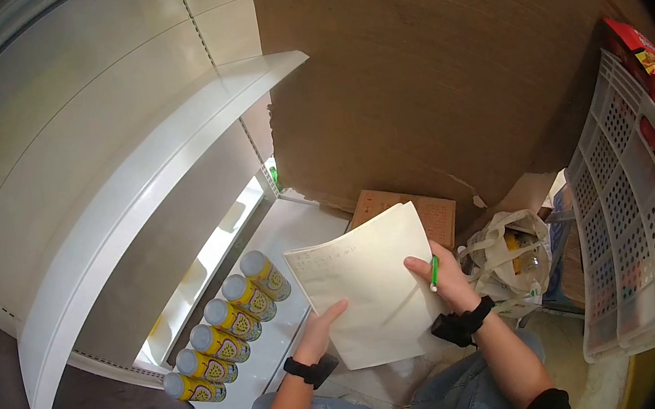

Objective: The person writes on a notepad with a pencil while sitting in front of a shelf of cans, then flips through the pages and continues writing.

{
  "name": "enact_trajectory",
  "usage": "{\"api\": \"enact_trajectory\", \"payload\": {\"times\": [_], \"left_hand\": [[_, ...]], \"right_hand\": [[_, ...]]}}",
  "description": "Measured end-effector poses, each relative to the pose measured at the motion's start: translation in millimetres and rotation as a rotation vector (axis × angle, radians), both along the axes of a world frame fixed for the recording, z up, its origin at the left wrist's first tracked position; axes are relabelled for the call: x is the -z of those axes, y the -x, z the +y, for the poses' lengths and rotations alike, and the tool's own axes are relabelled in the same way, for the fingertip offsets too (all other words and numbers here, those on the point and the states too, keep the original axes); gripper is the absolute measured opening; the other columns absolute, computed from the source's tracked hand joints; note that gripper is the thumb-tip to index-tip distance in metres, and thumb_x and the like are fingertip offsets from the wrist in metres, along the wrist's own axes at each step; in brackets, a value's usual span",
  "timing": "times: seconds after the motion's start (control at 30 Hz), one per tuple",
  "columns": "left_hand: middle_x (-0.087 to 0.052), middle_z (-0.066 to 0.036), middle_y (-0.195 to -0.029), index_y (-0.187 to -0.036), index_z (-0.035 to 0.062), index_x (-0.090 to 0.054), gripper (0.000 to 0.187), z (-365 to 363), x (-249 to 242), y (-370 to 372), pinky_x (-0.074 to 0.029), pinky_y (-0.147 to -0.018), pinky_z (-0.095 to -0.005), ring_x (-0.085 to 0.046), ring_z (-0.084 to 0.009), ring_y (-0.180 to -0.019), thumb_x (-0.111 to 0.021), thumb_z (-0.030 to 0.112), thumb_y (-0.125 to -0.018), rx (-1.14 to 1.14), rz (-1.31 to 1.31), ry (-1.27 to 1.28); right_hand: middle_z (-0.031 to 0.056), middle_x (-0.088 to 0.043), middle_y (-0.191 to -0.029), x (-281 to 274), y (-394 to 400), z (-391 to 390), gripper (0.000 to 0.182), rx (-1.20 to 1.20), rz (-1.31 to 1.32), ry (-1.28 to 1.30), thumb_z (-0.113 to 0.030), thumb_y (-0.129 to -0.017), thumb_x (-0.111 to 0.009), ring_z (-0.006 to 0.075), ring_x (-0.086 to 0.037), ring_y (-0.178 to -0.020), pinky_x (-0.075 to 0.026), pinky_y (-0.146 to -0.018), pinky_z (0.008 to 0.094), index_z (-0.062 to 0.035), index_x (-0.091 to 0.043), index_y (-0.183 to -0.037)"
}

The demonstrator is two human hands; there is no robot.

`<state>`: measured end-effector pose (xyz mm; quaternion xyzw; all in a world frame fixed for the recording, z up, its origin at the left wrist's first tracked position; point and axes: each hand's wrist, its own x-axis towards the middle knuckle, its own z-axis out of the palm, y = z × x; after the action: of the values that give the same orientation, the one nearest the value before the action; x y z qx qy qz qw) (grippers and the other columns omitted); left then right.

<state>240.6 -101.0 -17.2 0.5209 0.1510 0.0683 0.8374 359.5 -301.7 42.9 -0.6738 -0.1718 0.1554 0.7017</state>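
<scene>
A cream-coloured paper pad (373,290) with faint handwriting near its top left is held up over my lap. My left hand (322,332) grips its lower left edge, thumb on the front. At the right edge my right hand (448,278) is closed on the pad, thumb on top, and also has a green pen (435,271) between its fingers. Just left of the pad, several yellow cans (232,320) with silver tops stand in a slanting row on a white shelf board (272,237).
An upper white shelf (148,175) curves across the left. A big cardboard sheet (424,57) rises behind a small cardboard box (405,209). On the right are a cloth bag (510,250), a white perforated crate (627,221) and a red packet (641,52).
</scene>
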Motion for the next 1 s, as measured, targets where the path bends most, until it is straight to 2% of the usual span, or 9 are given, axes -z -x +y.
{"api": "enact_trajectory", "payload": {"times": [0.17,0.23,0.37,0.87,1.0], "left_hand": [[-0.053,-0.009,-0.114,-0.12,-0.0021,-0.045,0.046,1,-1,1,-0.041,-0.087,-0.0274,-0.052,-0.0172,-0.102,-0.061,0.017,-0.082,-0.017,-0.036,-0.002],[-0.053,-0.009,-0.114,-0.12,-0.0024,-0.045,0.046,1,-2,0,-0.041,-0.086,-0.0273,-0.052,-0.0172,-0.101,-0.061,0.017,-0.082,-0.02,-0.032,0.003],[-0.054,-0.009,-0.113,-0.119,-0.0036,-0.046,0.046,2,-2,-1,-0.041,-0.086,-0.0272,-0.052,-0.0172,-0.101,-0.061,0.018,-0.082,-0.03,-0.034,0.0],[-0.054,-0.011,-0.114,-0.119,-0.0054,-0.045,0.044,2,1,-4,-0.041,-0.086,-0.0273,-0.052,-0.0172,-0.102,-0.06,0.015,-0.083,0.005,-0.037,-0.036],[-0.054,-0.011,-0.114,-0.119,-0.0054,-0.045,0.044,1,6,-6,-0.041,-0.086,-0.0274,-0.052,-0.0171,-0.102,-0.059,0.016,-0.083,-0.03,-0.031,-0.117]], "right_hand": [[0.009,-0.058,-0.098,4,-1,1,0.044,-0.001,-0.002,-0.014,-0.022,-0.077,-0.067,0.0154,-0.054,-0.09,-0.042,-0.08,0.028,0.0038,-0.051,-0.109],[0.0102,-0.058,-0.1,8,-5,0,0.046,0.038,-0.12,0.0,-0.018,-0.075,-0.068,0.0171,-0.054,-0.092,-0.042,-0.082,0.0297,0.0029,-0.049,-0.111],[0.0114,-0.057,-0.102,7,-4,-1,0.048,0.046,-0.146,0.029,-0.015,-0.074,-0.068,0.0184,-0.054,-0.094,-0.042,-0.083,0.0311,0.0019,-0.047,-0.114],[0.0087,-0.058,-0.102,7,-6,-4,0.038,0.009,-0.042,-0.047,-0.005,-0.079,-0.059,0.0158,-0.053,-0.094,-0.041,-0.083,0.0293,0.0004,-0.048,-0.115],[0.0087,-0.059,-0.1,13,-4,-3,0.035,0.037,-0.144,0.027,-0.006,-0.081,-0.058,0.0155,-0.054,-0.092,-0.042,-0.082,0.0285,0.0008,-0.049,-0.114]]}}
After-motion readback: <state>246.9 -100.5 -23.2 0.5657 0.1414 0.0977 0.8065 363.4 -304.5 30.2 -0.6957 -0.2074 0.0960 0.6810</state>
